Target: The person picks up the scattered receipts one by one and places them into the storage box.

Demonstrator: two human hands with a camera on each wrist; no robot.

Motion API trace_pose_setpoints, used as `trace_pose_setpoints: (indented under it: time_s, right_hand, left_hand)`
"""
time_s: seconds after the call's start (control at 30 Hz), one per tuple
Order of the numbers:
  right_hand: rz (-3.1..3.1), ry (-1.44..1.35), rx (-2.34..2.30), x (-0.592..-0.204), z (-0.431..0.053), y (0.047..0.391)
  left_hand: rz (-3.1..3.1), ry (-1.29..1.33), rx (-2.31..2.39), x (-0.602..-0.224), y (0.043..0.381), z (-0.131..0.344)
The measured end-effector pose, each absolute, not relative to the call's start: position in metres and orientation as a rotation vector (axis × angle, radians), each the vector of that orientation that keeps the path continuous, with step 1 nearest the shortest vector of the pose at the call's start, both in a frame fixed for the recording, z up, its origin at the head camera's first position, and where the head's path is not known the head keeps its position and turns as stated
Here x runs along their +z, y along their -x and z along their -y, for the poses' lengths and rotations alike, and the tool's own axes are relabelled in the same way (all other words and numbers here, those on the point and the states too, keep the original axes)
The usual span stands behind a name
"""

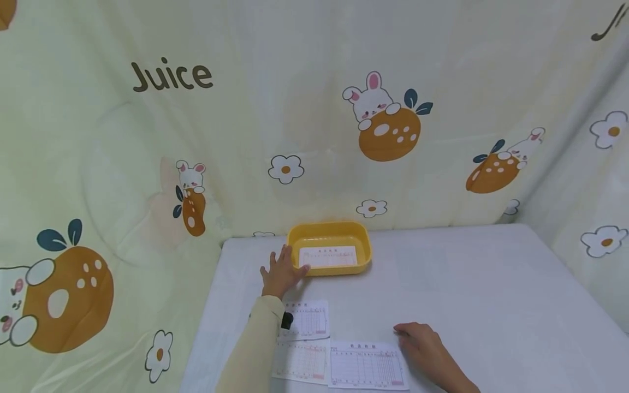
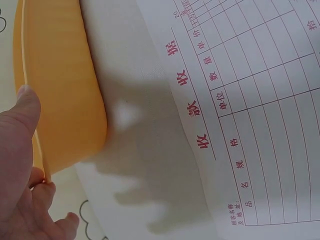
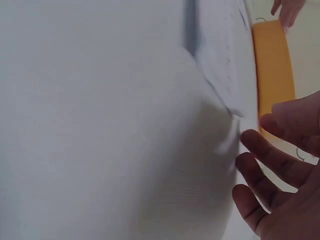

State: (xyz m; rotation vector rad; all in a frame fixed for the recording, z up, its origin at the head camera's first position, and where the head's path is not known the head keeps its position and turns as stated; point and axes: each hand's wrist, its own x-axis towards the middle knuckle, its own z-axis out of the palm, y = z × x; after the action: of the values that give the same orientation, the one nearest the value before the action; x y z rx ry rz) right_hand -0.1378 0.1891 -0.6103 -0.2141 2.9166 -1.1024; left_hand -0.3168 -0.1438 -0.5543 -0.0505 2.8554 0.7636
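A yellow plastic tray (image 1: 365,256) stands at the back of the table, with a printed receipt slip (image 1: 327,255) lying in it. My left hand (image 1: 282,274) grips the tray's left front corner; the left wrist view shows the thumb on its rim and fingertips at the corner. Three receipt forms lie in front of the tray: one under the left sleeve's edge (image 1: 312,322), a red-lined one (image 1: 301,360) below it, and a purple-lined one (image 1: 367,365) to the right. Beside that last form, my right hand (image 1: 425,349) holds nothing, its fingers loosely bent.
A white cloth covers the table (image 1: 472,284). Behind it hangs a pale curtain (image 1: 314,109) printed with rabbits, oranges and flowers, which also runs down both sides. My left sleeve (image 1: 253,349) passes over the left edges of the forms.
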Motion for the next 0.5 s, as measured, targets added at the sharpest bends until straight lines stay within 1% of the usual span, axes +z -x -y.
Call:
trace_pose_setpoints:
  time_s: [0.17,0.5]
  right_hand:
    - [-2.926,0.185,-1.079,-0.62,-0.185,0.129]
    - [-2.823,0.016,-1.139,-0.624,-0.175,0.128]
  left_hand:
    - [-2.861,0.038,0.771,-0.553,0.318,0.145]
    - [-2.868,0.049,0.745,-0.555,0.319,0.142]
